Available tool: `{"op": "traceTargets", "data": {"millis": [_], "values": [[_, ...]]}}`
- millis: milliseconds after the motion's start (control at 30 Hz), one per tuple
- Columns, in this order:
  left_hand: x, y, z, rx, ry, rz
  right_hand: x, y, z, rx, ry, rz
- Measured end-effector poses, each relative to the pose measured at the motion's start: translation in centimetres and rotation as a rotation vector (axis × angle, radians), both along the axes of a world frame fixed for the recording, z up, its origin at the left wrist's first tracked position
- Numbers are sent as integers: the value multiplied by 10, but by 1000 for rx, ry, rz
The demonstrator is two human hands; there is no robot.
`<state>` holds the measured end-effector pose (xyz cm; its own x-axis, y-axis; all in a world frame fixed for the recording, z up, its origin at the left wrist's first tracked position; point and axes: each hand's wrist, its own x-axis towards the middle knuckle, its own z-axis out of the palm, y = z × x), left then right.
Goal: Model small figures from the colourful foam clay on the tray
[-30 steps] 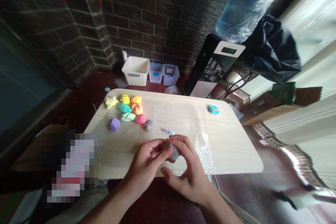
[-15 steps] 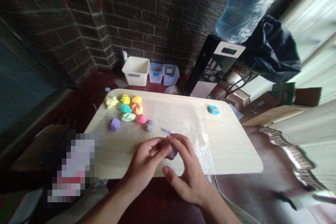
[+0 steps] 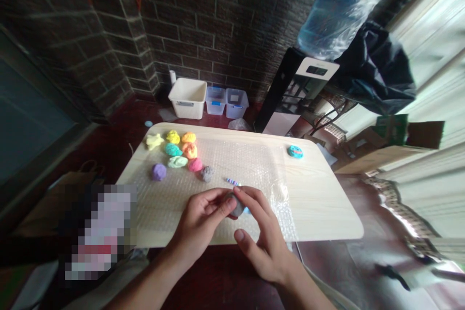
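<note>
My left hand [image 3: 203, 220] is closed on a lump of grey modelling clay [image 3: 237, 207], pinching it between thumb and fingers above the table's near edge. My right hand [image 3: 259, 227] touches the top of the clay with its fingertips, its thumb held apart below. Just beyond the fingers lies a short twisted strip of blue, white and purple [image 3: 232, 181]. A grey crumpled clay lump [image 3: 207, 173] and a pink lump [image 3: 195, 164] are to the left of it. Something light blue [image 3: 247, 210] shows partly behind the right fingers.
Bubble wrap [image 3: 240, 155] covers much of the wooden table [image 3: 327, 203]. Several coloured clay lumps, among them a purple one [image 3: 159, 172], sit at the left. A blue round item [image 3: 295, 151] lies far right. Behind stand a white bin [image 3: 189, 99] and a water dispenser [image 3: 298, 92].
My right thumb has moved slightly up and to the right, away from the left hand. The grey clay stays in my left hand, a little turned.
</note>
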<state>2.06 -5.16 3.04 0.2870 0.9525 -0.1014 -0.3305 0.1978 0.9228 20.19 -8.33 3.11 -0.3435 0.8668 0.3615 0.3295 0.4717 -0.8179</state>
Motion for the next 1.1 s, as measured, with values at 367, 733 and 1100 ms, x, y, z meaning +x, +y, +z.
{"op": "traceTargets", "data": {"millis": [367, 733, 1100], "values": [[3, -1, 4, 7, 5, 34, -6, -1, 0, -51, 18, 11], [1, -2, -1, 28, 65, -2, 5, 2, -6, 125, -277, -50], [-1, -2, -5, 64, 93, -62, 1, 2, 4, -131, 171, -7]]}}
